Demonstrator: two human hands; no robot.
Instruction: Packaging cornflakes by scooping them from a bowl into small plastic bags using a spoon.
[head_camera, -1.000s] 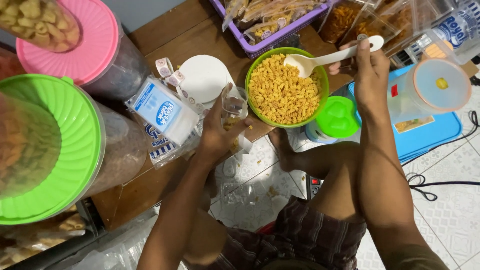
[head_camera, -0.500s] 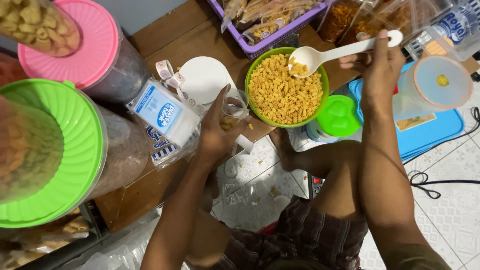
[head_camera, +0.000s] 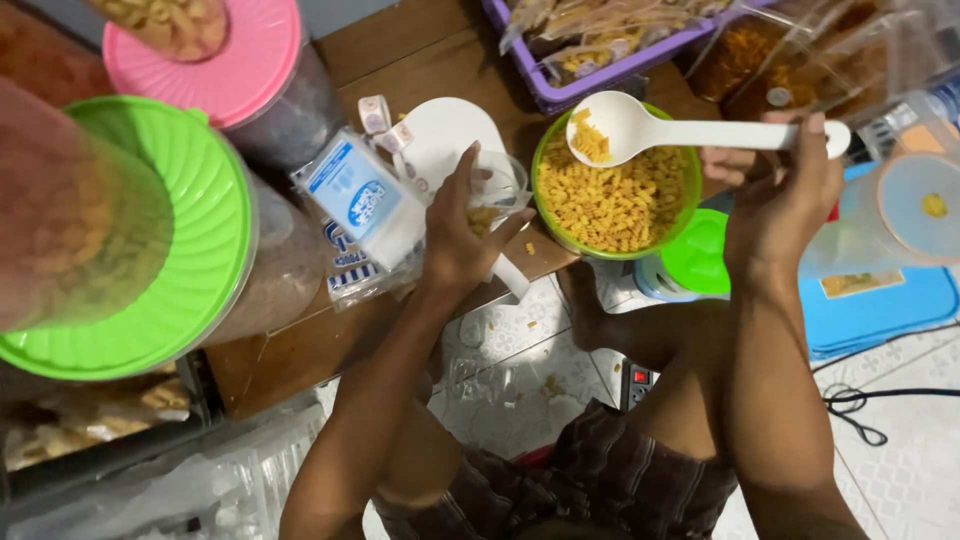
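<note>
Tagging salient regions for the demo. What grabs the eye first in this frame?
The green bowl of yellow pasta sits at centre on the wooden table. Above it the right hand holds a white spoon carrying a little pasta. At its left the left hand grips a clear bag. Two big jars with a green lid and a pink lid fill the left side.

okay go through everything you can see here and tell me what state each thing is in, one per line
white spoon: lifted over the bowl, a little pasta in it
right hand: grip closed on the spoon handle
left hand: holding the clear bag
clear bag: open, some pasta inside
green bowl: nearly full of spiral pasta
pink-lidded jar: lid on
green-lidded jar: lid on
</note>
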